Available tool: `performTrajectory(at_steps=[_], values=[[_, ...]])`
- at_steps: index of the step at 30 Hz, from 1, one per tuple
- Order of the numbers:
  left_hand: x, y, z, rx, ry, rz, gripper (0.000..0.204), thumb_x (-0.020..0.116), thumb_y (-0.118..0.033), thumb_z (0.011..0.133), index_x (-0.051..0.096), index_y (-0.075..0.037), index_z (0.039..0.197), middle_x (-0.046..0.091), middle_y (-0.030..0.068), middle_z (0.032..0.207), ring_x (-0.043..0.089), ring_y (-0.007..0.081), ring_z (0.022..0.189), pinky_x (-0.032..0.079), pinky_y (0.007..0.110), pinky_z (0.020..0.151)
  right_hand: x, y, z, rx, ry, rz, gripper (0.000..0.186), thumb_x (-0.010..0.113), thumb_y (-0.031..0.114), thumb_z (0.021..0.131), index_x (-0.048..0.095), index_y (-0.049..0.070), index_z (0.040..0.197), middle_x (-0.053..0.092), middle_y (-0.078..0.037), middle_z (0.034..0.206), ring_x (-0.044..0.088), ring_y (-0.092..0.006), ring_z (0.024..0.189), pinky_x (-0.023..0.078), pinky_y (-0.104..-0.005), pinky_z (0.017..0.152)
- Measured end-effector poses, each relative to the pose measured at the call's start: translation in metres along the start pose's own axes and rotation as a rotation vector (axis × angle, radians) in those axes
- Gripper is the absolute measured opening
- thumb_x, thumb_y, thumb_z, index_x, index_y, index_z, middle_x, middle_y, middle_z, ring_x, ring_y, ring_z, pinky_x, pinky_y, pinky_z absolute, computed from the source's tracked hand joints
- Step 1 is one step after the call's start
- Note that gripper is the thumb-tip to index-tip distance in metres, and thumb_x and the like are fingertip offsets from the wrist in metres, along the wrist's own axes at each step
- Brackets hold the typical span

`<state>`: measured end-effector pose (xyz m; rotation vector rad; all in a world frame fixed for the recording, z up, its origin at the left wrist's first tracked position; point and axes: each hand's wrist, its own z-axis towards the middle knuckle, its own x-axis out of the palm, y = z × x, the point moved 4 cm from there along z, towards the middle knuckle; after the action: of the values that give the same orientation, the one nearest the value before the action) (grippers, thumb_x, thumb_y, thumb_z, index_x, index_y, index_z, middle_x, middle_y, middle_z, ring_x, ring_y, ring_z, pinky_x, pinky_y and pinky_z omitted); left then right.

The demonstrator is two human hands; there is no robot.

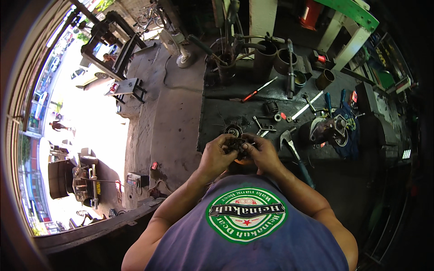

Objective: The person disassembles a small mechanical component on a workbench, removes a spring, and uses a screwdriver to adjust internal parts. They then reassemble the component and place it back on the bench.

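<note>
Close to my body, at the near left edge of the dark workbench [226,106], my left hand [216,156] and my right hand [263,152] come together. Between them is a small dark, greasy metal part [235,144]; its exact kind does not show. Fingers of both hands are curled onto it from either side, hiding much of it. Just beyond the fingertips lies a round metal part with a toothed ring [233,130]. A three-armed metal wrench [263,127] rests beyond my right hand. Right of that hand is a hammer [289,142] with a dark handle.
A red-handled screwdriver [253,92], a dark cylindrical part [271,107] and a greasy metal housing [330,128] lie on the bench. Tool-filled metal cans [264,56] stand at its back. A dark blue cloth [350,140] lies at the right. Beyond the concrete floor [174,108] is a bright street.
</note>
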<state>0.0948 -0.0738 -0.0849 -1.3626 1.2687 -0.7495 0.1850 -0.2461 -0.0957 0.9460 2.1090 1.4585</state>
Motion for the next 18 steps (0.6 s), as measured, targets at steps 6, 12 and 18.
performTrajectory(at_steps=[6,12,18], values=[[0.014,0.031,-0.021,-0.106,-0.125,-0.164,0.062,0.076,0.001,0.096,0.050,0.003,0.152,0.075,0.0131,0.119,0.076,0.0150,0.109,0.062,0.030,0.092,0.012,-0.021,-0.004,-0.006,0.120,-0.237,0.060,0.079,0.028,0.106,0.059,-0.003,0.154,0.081,-0.025,0.125,0.079,-0.0305,0.121,0.062,-0.0431,0.101],[0.004,0.013,-0.037,0.195,-0.023,0.523,0.059,0.075,-0.002,0.098,0.057,-0.001,0.154,0.077,0.0137,0.122,0.076,0.0143,0.108,0.062,0.032,0.092,0.019,-0.031,0.001,-0.084,0.108,-0.355,0.058,0.078,0.022,0.104,0.060,-0.001,0.154,0.078,-0.026,0.132,0.076,-0.0393,0.125,0.058,-0.0461,0.108],[0.005,0.014,-0.021,0.076,-0.023,-0.122,0.051,0.080,-0.008,0.096,0.065,0.000,0.145,0.078,0.0175,0.123,0.077,0.0183,0.106,0.063,0.034,0.092,0.006,-0.019,0.000,-0.307,-0.132,-0.419,0.049,0.077,0.017,0.100,0.067,-0.004,0.143,0.077,-0.028,0.131,0.079,-0.0386,0.119,0.061,-0.0445,0.105]])
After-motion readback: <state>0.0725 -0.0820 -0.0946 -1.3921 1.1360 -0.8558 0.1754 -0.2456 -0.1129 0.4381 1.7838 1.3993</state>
